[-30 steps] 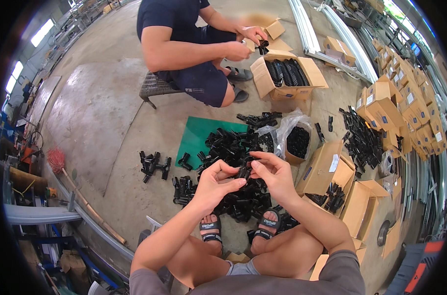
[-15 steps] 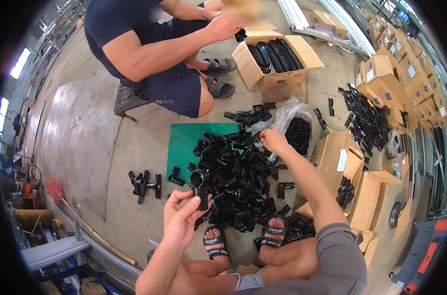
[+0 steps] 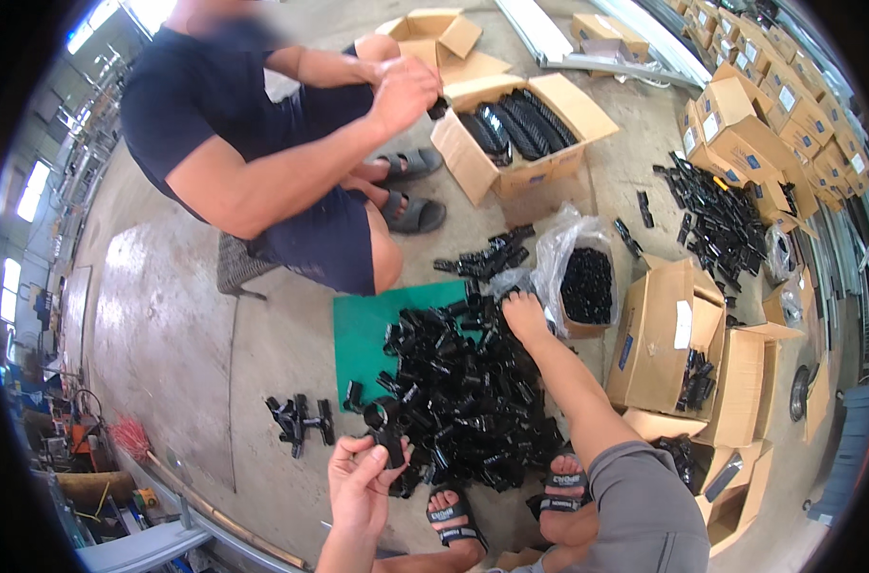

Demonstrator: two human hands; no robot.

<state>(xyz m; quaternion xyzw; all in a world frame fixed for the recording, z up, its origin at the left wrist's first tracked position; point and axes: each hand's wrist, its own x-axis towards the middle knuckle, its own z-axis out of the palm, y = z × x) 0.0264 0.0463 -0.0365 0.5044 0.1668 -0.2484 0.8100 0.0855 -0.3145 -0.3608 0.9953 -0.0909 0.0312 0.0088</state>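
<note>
In my left hand [image 3: 363, 482], thumb and fingers grip a black pipe fitting [image 3: 382, 427] with a round ring-shaped end turned up. It is held over the near left edge of a big heap of similar black fittings [image 3: 468, 396]. My right hand [image 3: 525, 317] reaches to the heap's far right side, close to a small clear plastic bag [image 3: 513, 280]. Its fingers are bent downward, and whatever they hold is hidden. Beside that hand stands a plastic-lined box of small black parts [image 3: 587, 285]. A green mat [image 3: 358, 329] lies partly under the heap.
Across from me a seated co-worker [image 3: 253, 143] handles a black piece above an open carton of black parts [image 3: 515, 129]. More cartons [image 3: 659, 334] and loose black fittings [image 3: 716, 220] lie to the right. A few fittings [image 3: 299, 420] sit on the floor at left.
My view has shifted. The right hand has moved toward me, from beside the plastic liner to the heap's edge. My left hand still holds the fitting. The co-worker's hands have come together.
</note>
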